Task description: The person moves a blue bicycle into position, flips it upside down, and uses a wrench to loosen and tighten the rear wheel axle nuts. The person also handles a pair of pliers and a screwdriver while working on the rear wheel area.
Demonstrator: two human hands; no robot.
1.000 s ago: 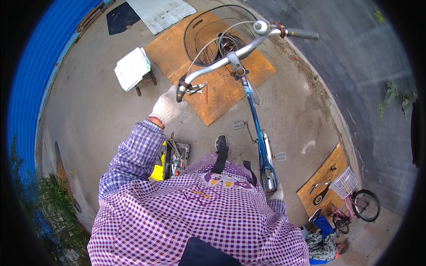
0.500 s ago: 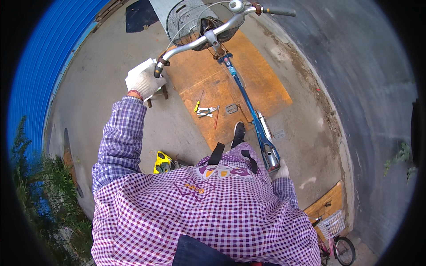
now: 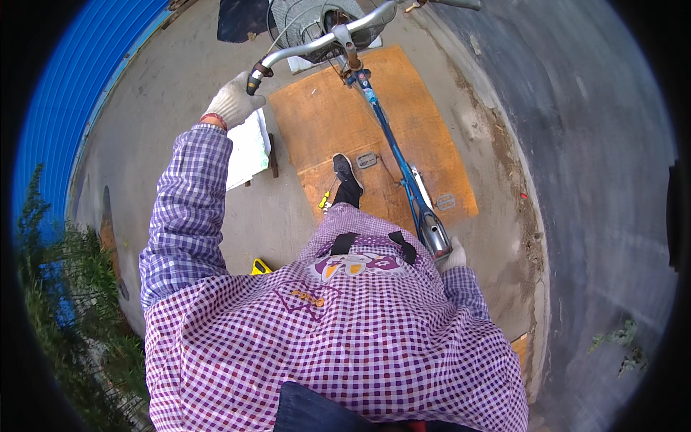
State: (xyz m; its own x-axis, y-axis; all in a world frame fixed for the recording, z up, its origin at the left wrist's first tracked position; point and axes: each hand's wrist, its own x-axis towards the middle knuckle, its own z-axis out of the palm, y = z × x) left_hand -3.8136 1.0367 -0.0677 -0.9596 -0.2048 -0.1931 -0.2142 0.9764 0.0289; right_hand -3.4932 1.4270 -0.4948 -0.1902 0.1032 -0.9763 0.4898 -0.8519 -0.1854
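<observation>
Your left grip (image 3: 236,102) is wrapped round the end of the handlebar (image 3: 302,50), likely steadying the bicycle (image 3: 388,133) over the plywood sheet (image 3: 306,129); your right grip (image 3: 455,256) is at the rear mudguard (image 3: 434,234), its closure too hidden to tell.

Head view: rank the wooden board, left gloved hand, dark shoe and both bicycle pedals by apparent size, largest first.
1. Wooden board
2. Left gloved hand
3. Dark shoe
4. Left pedal and right pedal: too alike to rank

From my remote view, the bicycle (image 3: 393,141) has advanced until both pedals (image 3: 367,160) overlie the wooden board (image 3: 425,129); a shoe (image 3: 343,168) now seems planted there, and the toolbox (image 3: 260,267) shows only a yellow corner.
</observation>
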